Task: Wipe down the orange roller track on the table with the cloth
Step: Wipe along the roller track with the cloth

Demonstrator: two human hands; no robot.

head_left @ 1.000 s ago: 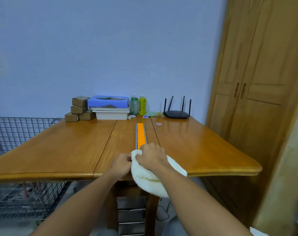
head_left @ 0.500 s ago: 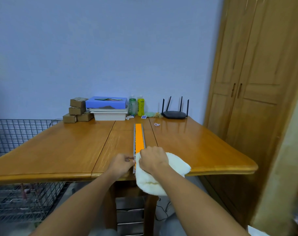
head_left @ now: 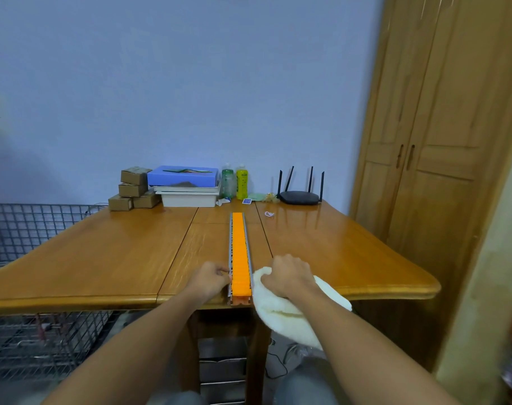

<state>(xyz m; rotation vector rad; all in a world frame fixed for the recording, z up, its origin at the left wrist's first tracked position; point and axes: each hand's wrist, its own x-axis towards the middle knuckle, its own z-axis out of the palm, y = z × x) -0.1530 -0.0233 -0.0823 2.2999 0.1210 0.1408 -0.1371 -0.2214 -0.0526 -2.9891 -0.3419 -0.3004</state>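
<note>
The orange roller track point(head_left: 238, 247), in a grey metal channel, runs straight away from me down the middle of the wooden table point(head_left: 108, 258). Its near end reaches the table's front edge. My left hand point(head_left: 209, 277) pinches the track's left rail near that end. My right hand point(head_left: 290, 274) presses a bunched white cloth point(head_left: 290, 320) against the table just right of the track's near end. Part of the cloth hangs over the table edge.
Along the back of the table stand small cardboard boxes point(head_left: 133, 188), a blue box on a white tray point(head_left: 184, 185), two bottles point(head_left: 235, 182) and a black router point(head_left: 300, 192). A wire rack point(head_left: 21, 244) stands to the left, a wooden wardrobe point(head_left: 442, 159) to the right.
My right hand has slid the cloth off the track's near end to its right side, uncovering the orange rollers there. My left hand stays at the left rail.
</note>
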